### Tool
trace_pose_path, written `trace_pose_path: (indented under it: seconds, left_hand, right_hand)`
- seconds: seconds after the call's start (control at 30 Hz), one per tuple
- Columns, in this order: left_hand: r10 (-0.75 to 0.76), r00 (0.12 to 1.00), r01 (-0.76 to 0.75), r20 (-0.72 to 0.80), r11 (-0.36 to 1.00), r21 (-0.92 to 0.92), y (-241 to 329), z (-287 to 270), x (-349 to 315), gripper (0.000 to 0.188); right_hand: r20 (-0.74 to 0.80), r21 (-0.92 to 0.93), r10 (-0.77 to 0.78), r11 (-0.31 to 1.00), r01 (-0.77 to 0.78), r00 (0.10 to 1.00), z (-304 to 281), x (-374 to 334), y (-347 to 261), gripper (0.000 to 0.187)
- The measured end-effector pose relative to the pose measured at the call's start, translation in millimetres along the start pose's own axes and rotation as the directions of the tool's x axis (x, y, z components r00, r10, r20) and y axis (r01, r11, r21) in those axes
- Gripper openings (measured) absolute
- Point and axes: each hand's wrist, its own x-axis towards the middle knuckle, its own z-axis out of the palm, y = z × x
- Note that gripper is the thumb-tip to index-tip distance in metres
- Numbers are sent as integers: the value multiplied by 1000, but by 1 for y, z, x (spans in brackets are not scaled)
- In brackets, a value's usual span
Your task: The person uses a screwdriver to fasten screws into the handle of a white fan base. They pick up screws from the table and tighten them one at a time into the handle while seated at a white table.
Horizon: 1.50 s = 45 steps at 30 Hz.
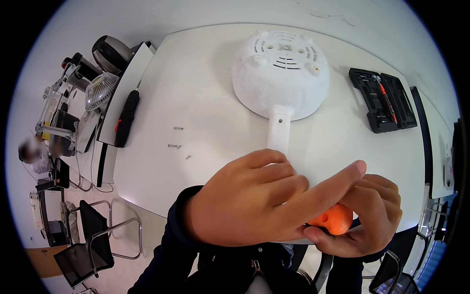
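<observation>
Close in front of me, both hands meet over the table's near edge. My right hand (377, 210) curls round an orange rounded piece (335, 219) with a small dark hole in it; its full shape is hidden by the fingers. My left hand (249, 201) reaches across against it, index finger stretched over the right hand's fingers and the others bent. What those bent fingers hold, if anything, is hidden. Beyond them a white round appliance housing (274, 90) lies with its vented, footed side up. Its handle-like stem (279, 130) points toward me and ends behind my left hand.
Several small screws (178, 128) lie on the white table (205, 63), left of the stem. A black power screwdriver (128, 117) rests along the left edge. An open black tool case (384, 100) sits at right. Beyond the left edge are a chair (93, 240), a caged round heater (101, 91) and a person.
</observation>
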Motion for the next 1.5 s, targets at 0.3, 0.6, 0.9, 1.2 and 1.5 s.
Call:
trace_pose_path:
  seconds: [0.3,0.6,0.9,1.2,1.5]
  left_hand:
    - [10,1000,-10,21,1000,4,-1,3,-1,68]
    - [7,1000,-5,19,998,-65,-2,3,0,74]
    - [0,996,7,90,997,-79,-4,5,6,70]
    - [6,996,12,84,977,-213,-7,6,3,58]
    - [209,976,-174,55,911,-375,-22,9,5,61]
  right_hand:
    - [37,-7,25,1000,-25,999,2,-1,-3,46]
    - [92,87,48,995,-56,995,4,1,0,42]
    - [69,-37,69,997,-67,995,2,2,0,43]
    - [-51,-11,18,1000,-19,999,24,5,0,52]
    - [47,-47,-73,996,75,996,15,-2,4,70]
